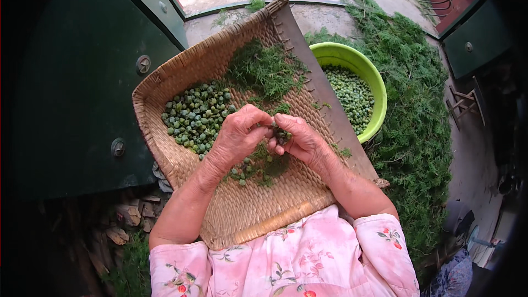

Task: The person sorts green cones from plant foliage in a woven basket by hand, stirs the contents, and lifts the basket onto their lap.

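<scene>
Over a woven wicker winnowing basket [275,195], my two hands meet. My right hand [302,140] is closed around a small sprig with green cones [282,135], which shows between thumb and fingers. My left hand [242,132] is closed in a pinch against that sprig; what its fingertips grip is hidden. A pile of round green cones [195,113] lies in the basket to the left of my hands. Beyond them sits a clump of feathery green sprigs [267,71]. A few loose cones [242,175] and leaf bits lie under my wrists.
A lime-green tub [379,91] partly filled with green cones [349,96] stands right of the basket. Cut evergreen branches [410,132] cover the floor further right. A dark green door [82,104] stands at left, above split firewood [129,214]. A small wooden stool [465,104] is at far right.
</scene>
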A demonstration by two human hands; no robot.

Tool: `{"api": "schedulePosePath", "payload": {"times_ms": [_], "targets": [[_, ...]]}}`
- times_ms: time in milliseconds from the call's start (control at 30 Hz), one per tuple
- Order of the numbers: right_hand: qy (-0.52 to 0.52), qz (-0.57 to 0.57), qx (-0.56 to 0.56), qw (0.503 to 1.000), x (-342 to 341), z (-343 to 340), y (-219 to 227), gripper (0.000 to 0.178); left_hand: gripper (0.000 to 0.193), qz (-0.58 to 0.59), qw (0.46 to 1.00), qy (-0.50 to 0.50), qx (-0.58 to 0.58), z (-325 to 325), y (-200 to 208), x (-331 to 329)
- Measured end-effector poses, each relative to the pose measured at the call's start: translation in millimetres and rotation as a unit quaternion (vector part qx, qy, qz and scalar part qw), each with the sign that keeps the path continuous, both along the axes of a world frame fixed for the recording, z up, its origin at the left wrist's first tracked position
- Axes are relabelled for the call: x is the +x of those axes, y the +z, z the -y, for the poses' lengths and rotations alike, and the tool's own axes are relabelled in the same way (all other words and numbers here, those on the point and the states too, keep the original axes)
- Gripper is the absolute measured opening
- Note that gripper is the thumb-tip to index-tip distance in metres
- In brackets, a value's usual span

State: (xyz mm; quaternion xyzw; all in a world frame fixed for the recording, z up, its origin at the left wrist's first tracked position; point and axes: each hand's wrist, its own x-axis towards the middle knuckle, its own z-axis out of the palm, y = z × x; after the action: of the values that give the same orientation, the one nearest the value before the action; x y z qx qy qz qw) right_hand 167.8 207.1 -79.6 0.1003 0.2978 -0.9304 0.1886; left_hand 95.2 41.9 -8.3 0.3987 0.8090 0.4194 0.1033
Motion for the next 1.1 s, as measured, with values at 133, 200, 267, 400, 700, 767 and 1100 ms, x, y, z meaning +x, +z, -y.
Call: {"api": "schedulePosePath", "payload": {"times_ms": [133,200,267,400,700,767,1100], "targets": [[-0.036,-0.013,0.021,0.999,-0.3,-8.5,9.8,0.026,0.014,0.011,0.998,0.008,-0.062,5.2,3.3,-1.4],[-0.057,-0.011,0.027,0.998,-1.0,-13.4,15.0,0.023,0.015,-0.014,0.975,-0.087,-0.206,8.0,3.1,1.6],[-0.060,-0.010,0.033,0.998,-1.1,-17.0,14.4,0.023,0.018,-0.035,0.954,-0.109,-0.279,6.5,-3.7,8.7],[-0.067,0.015,0.046,0.997,-0.7,-17.5,12.1,0.020,0.020,-0.060,0.931,-0.168,-0.317,0.8,-12.1,16.4],[-0.062,0.018,0.068,0.996,2.6,-12.4,11.7,0.017,0.020,0.028,0.967,-0.080,-0.241,3.6,5.5,9.2],[-0.023,0.014,0.063,0.998,1.6,-8.8,7.4,0.018,0.020,0.034,0.980,-0.053,-0.190,1.6,14.6,7.2],[-0.041,0.021,0.017,0.999,1.7,-2.1,10.6,0.022,0.015,0.080,0.996,0.025,-0.030,2.2,14.2,4.5]]}}
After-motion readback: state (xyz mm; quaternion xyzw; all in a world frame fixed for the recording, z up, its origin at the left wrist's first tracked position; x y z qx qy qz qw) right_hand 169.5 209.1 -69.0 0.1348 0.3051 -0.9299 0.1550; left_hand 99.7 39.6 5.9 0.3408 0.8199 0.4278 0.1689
